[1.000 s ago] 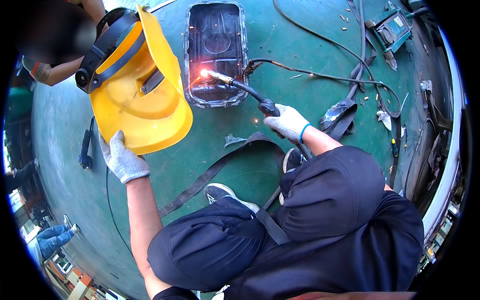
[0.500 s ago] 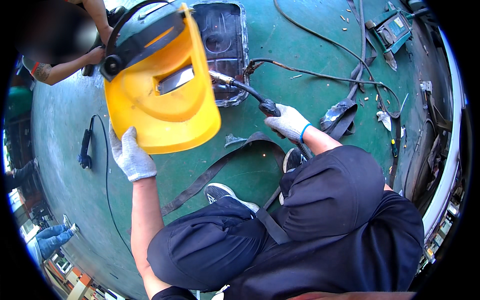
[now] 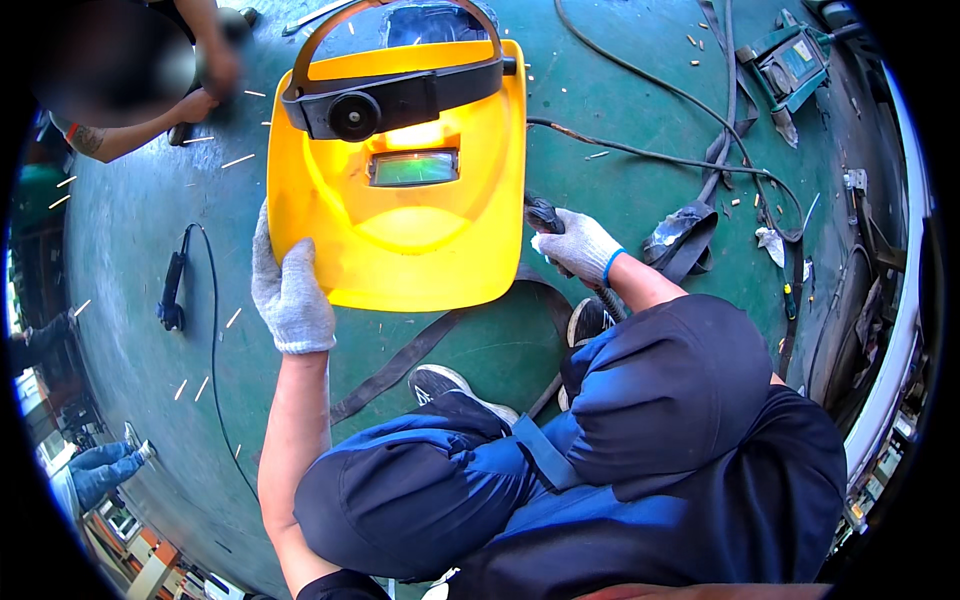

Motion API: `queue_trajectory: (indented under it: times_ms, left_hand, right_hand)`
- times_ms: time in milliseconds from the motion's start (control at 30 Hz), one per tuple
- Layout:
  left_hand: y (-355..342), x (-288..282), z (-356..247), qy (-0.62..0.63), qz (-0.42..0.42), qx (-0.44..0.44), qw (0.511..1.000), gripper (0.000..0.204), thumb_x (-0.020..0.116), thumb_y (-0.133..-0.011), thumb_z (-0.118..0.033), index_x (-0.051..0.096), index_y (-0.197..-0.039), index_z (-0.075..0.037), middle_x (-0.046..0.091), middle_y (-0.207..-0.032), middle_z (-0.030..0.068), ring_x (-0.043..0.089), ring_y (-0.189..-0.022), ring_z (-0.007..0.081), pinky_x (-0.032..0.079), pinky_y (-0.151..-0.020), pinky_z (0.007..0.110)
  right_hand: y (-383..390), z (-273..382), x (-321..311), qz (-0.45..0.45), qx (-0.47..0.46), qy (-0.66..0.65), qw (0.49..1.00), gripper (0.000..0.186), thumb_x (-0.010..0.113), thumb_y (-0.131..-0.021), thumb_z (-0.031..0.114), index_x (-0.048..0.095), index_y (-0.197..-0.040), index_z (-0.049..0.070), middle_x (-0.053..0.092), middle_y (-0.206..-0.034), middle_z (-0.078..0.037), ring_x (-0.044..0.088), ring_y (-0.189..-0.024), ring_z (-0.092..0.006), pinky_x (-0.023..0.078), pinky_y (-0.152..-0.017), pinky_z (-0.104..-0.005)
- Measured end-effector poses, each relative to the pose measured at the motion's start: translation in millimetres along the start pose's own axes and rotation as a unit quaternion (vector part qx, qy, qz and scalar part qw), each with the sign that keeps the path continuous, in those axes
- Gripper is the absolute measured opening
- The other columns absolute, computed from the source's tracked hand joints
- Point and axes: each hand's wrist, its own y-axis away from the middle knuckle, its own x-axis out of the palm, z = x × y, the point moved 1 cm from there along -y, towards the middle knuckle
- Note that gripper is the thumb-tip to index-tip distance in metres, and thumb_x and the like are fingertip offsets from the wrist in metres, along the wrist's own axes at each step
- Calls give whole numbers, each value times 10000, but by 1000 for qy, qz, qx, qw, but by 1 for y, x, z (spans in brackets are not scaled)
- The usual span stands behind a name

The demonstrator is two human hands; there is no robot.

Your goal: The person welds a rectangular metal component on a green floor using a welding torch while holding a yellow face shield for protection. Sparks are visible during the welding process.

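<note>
My left hand (image 3: 296,295), in a grey knit glove, grips the lower left edge of a yellow welding mask (image 3: 470,235). The mask's inside faces me, with its black headband (image 3: 420,95) at the top and a viewing window (image 3: 414,168) glowing green. To the right of the mask, my gloved right hand (image 3: 580,245) is closed around the handle of a welding torch (image 3: 543,214). The torch's front end is hidden behind the mask. So is most of a dark metal panel (image 3: 440,25), whose far part shows above the mask. Bright sparks fly out to the left.
Another person's arm (image 3: 135,130) reaches in at the upper left. A black corded tool (image 3: 172,290) lies on the green floor (image 3: 340,390). Cables (image 3: 650,150) and a dark strap (image 3: 400,370) cross the floor. A green machine (image 3: 790,65) stands at the upper right.
The mask has moved right and turned to face me, now covering the torch tip and most of the panel. Sparks and a bright glow have appeared. My right hand has barely moved.
</note>
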Motion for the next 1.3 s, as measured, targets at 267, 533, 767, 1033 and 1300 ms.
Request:
queue_trajectory:
  times_ms: [267, 533, 767, 1033, 1300]
  left_hand:
    - [-15, -22, -4, 26, -115, -11, 993, 552, 553, -983, 42, 538, -1533, -1, 631, -1479, 177, 669, -1291, 307, 565, -1094, 426]
    - [-21, -27, -25, 38, -215, -55, 974, 567, 577, -972, -21, 529, -1536, -56, 628, -1464, 170, 672, -1295, 347, 589, -1075, 493]
    - [-19, -29, -13, 37, -168, -53, 984, 555, 575, -977, -10, 529, -1529, -28, 635, -1453, 177, 682, -1276, 344, 600, -1063, 471]
    - [-9, -17, 3, -1, -71, -34, 997, 548, 564, -993, 57, 550, -1539, 8, 639, -1475, 155, 655, -1304, 266, 541, -1116, 389]
    - [-5, -6, 6, -53, 1, 12, 999, 541, 567, -1004, 15, 557, -1545, 8, 641, -1485, 158, 641, -1339, 271, 509, -1148, 383]
  right_hand:
    - [2, 2, -3, 19, -3, -10, 1000, 245, 710, -900, 252, 626, -1031, 63, 593, -750, -25, 552, -602, -129, 445, -530, -322]
    - [5, 3, -5, 10, -4, 22, 1000, 294, 716, -914, 288, 653, -1084, 56, 631, -787, -35, 576, -630, -129, 479, -566, -323]
    - [4, 3, -4, 13, 2, 20, 1000, 304, 715, -918, 287, 649, -1088, 45, 631, -784, -40, 582, -628, -134, 487, -566, -322]
    - [4, 4, -1, 14, 8, 2, 1000, 287, 710, -923, 260, 642, -1104, 49, 612, -767, -35, 567, -614, -131, 468, -542, -320]
    - [2, -1, 1, 11, 14, -20, 1000, 280, 712, -924, 247, 641, -1114, 54, 604, -760, -28, 556, -602, -127, 460, -530, -322]
